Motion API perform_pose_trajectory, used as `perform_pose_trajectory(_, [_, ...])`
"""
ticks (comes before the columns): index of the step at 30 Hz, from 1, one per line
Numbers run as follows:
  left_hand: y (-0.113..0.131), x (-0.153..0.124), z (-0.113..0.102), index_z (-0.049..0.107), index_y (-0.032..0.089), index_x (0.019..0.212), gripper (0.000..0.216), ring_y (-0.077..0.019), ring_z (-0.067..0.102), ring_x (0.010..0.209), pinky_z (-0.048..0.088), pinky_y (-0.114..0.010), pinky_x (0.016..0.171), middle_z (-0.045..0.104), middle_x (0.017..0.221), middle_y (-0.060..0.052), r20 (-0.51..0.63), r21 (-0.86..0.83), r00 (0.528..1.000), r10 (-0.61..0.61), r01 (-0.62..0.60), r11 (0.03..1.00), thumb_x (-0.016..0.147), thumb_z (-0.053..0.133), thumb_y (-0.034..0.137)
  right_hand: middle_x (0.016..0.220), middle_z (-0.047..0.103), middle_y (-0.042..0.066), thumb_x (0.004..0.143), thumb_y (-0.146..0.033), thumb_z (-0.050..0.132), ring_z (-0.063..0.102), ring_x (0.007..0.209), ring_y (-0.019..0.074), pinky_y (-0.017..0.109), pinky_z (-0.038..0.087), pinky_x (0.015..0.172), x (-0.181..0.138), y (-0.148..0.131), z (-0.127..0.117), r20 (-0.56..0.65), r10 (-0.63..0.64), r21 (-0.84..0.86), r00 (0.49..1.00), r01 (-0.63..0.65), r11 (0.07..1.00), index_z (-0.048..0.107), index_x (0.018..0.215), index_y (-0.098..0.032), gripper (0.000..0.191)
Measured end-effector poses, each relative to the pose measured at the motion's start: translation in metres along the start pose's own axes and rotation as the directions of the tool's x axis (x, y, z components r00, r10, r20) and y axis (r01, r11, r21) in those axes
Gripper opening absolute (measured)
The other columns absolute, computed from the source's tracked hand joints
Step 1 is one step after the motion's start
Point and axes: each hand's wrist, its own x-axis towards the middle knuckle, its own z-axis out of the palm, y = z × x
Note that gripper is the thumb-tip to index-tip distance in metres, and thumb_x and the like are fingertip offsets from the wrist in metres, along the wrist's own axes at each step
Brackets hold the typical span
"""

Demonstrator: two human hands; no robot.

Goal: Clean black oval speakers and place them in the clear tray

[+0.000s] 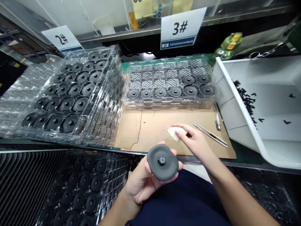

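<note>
Here's the left hand (pixel 138 185), palm up, fingers curled around a black rubber disc (pixel 162 162) just past the front edge of the cardboard sheet (pixel 145 131). The right hand (pixel 194 141) hovers close by, fingertips pinching a white pad (pixel 174 133) (tweezers (pixel 210 135) lying just beside it).

Lighting bright and even, apparently from above. Glare noted along the clear trays (pixel 169 100), upper centre. Shadows soft and faint on the cardboard (pixel 145 131). Wide-angle bowing evident at frame edges, notably the rail (pixel 117 35), upper left. Lower corners dim. Black disc (pixel 162 162), lower centre, sharp; no motion blur.
</note>
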Motion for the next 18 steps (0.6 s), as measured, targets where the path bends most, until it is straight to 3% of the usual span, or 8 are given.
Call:
perform_pose_trajectory(4, [0.002, 0.0, -0.007, 0.049, 0.034, 0.13, 0.074, -0.0237, 0.067, 0.1, 0.055, -0.028, 0.082, 0.067, 0.115, -0.004, 0.064, -0.154, 0.998, 0.005, 0.005, 0.988, 0.062, 0.079, 0.039, 0.095, 0.073, 0.005, 0.087, -0.026, 0.047, 0.067, 0.075, 0.0166, 0.028, 0.05, 0.064, -0.033, 0.047, 0.033, 0.128, 0.002, -0.054, 0.992, 0.005, 0.999, 0.067, 0.101, -0.019, 0.025])
perform_pose_trajectory(7, [0.004, 0.001, -0.01, 0.049, 0.032, 0.13, 0.074, -0.0239, 0.066, 0.101, 0.054, -0.029, 0.085, 0.066, 0.117, -0.005, 0.057, -0.163, 0.998, 0.015, -0.006, 0.987, 0.063, 0.079, 0.038, 0.088, 0.074, 0.004, 0.085, -0.024, 0.051, 0.068, 0.079, 0.0198, 0.032, 0.05, 0.067, -0.05, 0.053, 0.04, 0.165, 0.007, -0.081, 0.986, 0.007, 0.997, 0.069, 0.096, -0.02, 0.022])
perform_pose_trajectory(9, [0.005, 0.001, -0.009, 0.055, 0.029, 0.125, 0.065, -0.0245, 0.065, 0.103, 0.053, -0.03, 0.087, 0.065, 0.118, -0.005, 0.051, -0.141, 0.998, 0.027, -0.019, 0.99, 0.065, 0.078, 0.036, 0.095, 0.073, 0.005, 0.087, -0.027, 0.049, 0.067, 0.082, 0.02, 0.032, 0.05, 0.068, -0.048, 0.037, 0.027, 0.116, 0.024, -0.084, 0.993, -0.014, 0.996, 0.067, 0.1, -0.02, 0.023])
perform_pose_trajectory(11, [0.004, 0.002, -0.006, 0.059, 0.026, 0.119, 0.056, -0.0249, 0.064, 0.104, 0.052, -0.031, 0.089, 0.065, 0.118, -0.005, 0.04, -0.101, 0.997, 0.063, -0.058, 0.993, 0.067, 0.078, 0.031, 0.105, 0.07, 0.005, 0.09, -0.03, 0.048, 0.065, 0.087, 0.0189, 0.03, 0.05, 0.068, -0.041, 0.004, 0.007, -0.02, 0.011, -0.055, 1.0, -0.012, 0.998, 0.064, 0.108, -0.022, 0.025])
perform_pose_trajectory(13, [0.003, 0.003, -0.001, 0.06, 0.026, 0.117, 0.052, -0.0239, 0.064, 0.105, 0.051, -0.031, 0.09, 0.064, 0.118, -0.004, 0.027, -0.06, 0.993, 0.113, -0.111, 0.992, 0.068, 0.078, 0.028, 0.108, 0.068, 0.002, 0.089, -0.027, 0.051, 0.064, 0.088, 0.017, 0.027, 0.049, 0.066, -0.036, -0.038, -0.011, -0.214, -0.088, 0.0, 0.973, 0.091, 0.996, 0.061, 0.111, -0.026, 0.024])
perform_pose_trajectory(14, [0.003, 0.003, 0.001, 0.06, 0.025, 0.117, 0.052, -0.023, 0.063, 0.106, 0.05, -0.03, 0.091, 0.064, 0.118, -0.005, 0.015, -0.033, 0.991, 0.13, -0.129, 0.991, 0.068, 0.078, 0.027, 0.105, 0.068, 0.002, 0.088, -0.024, 0.052, 0.063, 0.087, 0.0162, 0.027, 0.048, 0.068, -0.035, -0.058, -0.015, -0.248, -0.199, -0.001, 0.948, 0.205, 0.979, 0.06, 0.112, -0.025, 0.025])
perform_pose_trajectory(16, [0.005, 0.002, 0.001, 0.06, 0.024, 0.118, 0.052, -0.0204, 0.062, 0.106, 0.049, -0.027, 0.091, 0.065, 0.116, -0.005, -0.015, 0.035, 0.989, 0.147, -0.147, 0.989, 0.069, 0.077, 0.026, 0.091, 0.069, 0.003, 0.088, -0.017, 0.05, 0.061, 0.078, 0.0145, 0.028, 0.045, 0.069, -0.037, -0.086, -0.017, -0.182, -0.421, -0.017, 0.888, 0.426, 0.905, 0.06, 0.11, -0.021, 0.024])
perform_pose_trajectory(18, [0.014, -0.002, -0.004, 0.061, 0.024, 0.116, 0.052, -0.0196, 0.063, 0.106, 0.05, -0.025, 0.09, 0.066, 0.115, -0.005, -0.034, 0.101, 0.976, 0.213, -0.209, 0.973, 0.068, 0.078, 0.026, 0.079, 0.068, 0.002, 0.088, -0.014, 0.047, 0.059, 0.069, 0.0127, 0.028, 0.043, 0.066, -0.038, -0.089, -0.011, -0.003, -0.536, 0.022, 0.844, 0.536, 0.844, 0.061, 0.106, -0.018, 0.023])
